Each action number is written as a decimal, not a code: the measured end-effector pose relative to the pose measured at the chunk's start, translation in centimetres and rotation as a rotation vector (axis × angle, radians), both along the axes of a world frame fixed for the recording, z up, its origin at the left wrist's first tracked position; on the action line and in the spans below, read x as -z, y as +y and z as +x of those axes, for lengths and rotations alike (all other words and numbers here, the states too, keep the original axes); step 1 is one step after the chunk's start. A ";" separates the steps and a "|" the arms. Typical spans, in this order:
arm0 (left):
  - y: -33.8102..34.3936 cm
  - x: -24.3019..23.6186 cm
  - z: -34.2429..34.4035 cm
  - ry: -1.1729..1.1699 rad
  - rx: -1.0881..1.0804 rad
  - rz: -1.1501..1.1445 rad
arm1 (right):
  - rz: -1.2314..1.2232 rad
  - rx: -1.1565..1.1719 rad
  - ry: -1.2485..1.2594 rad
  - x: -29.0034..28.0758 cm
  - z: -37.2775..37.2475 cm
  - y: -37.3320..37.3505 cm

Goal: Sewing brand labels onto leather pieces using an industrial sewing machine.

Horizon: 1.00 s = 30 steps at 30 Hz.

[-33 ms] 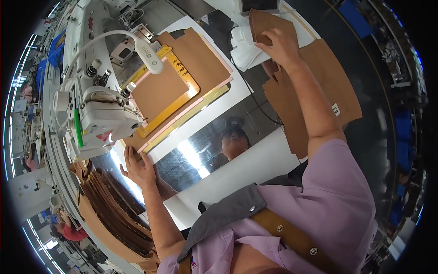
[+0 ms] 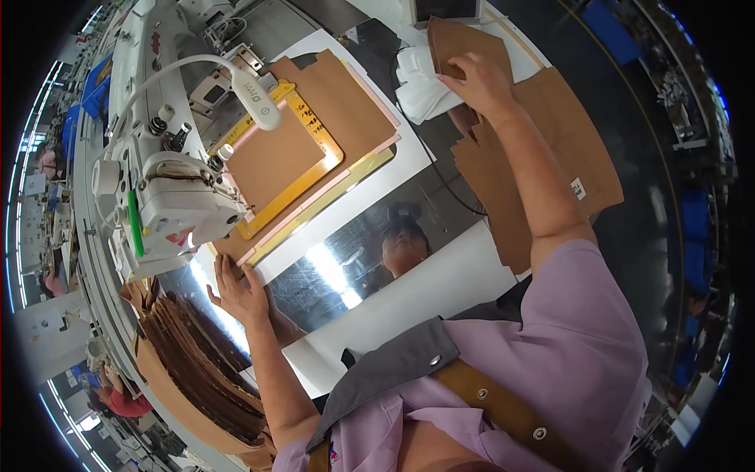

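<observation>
My left hand (image 2: 242, 297) lies at the near left corner of a brown leather panel (image 2: 358, 106), under the head of a white sewing machine (image 2: 177, 200). Its fingers are stretched and apart, the tips touching the corner. A yellow frame-shaped template (image 2: 292, 197) with dark handwriting rests on the panel, and pink strips show along the panel's edges. At the far right, my right hand (image 2: 486, 85) has its thumb and fingers at the near edge of a smaller brown leather piece (image 2: 468, 35) and appears to grip it. The fingertips are partly hidden.
Beside the right arm lie large brown leather pieces (image 2: 570, 130) and a white cloth (image 2: 425, 82). A stack of brown pieces (image 2: 197, 370) stands at the left. The lamp (image 2: 255, 98) hangs over the panel. A shiny metal plate (image 2: 346, 263) and a dark cable (image 2: 448, 185) lie between.
</observation>
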<state>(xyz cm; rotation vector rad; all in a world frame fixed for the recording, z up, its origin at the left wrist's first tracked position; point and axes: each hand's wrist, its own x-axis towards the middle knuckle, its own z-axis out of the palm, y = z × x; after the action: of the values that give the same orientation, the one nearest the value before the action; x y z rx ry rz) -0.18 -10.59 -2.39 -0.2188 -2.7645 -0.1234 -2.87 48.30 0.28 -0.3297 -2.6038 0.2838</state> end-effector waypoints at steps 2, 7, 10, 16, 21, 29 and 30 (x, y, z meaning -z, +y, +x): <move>0.1 0.0 -0.1 -0.010 0.003 0.020 | -0.007 -0.050 -0.076 -0.1 0.0 0.1; 0.5 -0.7 -0.3 -0.002 0.010 0.042 | -0.191 -0.064 0.096 0.3 0.0 1.5; 1.6 -1.5 0.1 0.082 0.076 -0.031 | -0.229 -0.011 0.320 -2.2 0.7 0.0; 12.7 -6.8 2.5 -0.676 0.223 1.189 | -0.088 -0.690 0.297 -7.6 4.0 -13.8; 15.5 -4.1 -0.4 -0.918 0.237 1.501 | -0.362 -1.185 -0.103 -5.1 5.3 -22.4; 12.8 -4.2 2.1 -0.846 0.165 1.611 | -0.608 -0.889 -0.214 -1.9 -1.6 -22.0; 12.2 -4.4 2.4 -0.828 0.125 1.658 | -0.731 -0.907 -0.494 -2.1 -1.8 -21.8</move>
<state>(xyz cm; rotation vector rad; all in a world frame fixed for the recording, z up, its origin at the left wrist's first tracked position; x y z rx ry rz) 2.19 1.58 1.97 0.1657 -2.2063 -2.7367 -4.71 26.49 2.41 0.6705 -2.8451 1.6441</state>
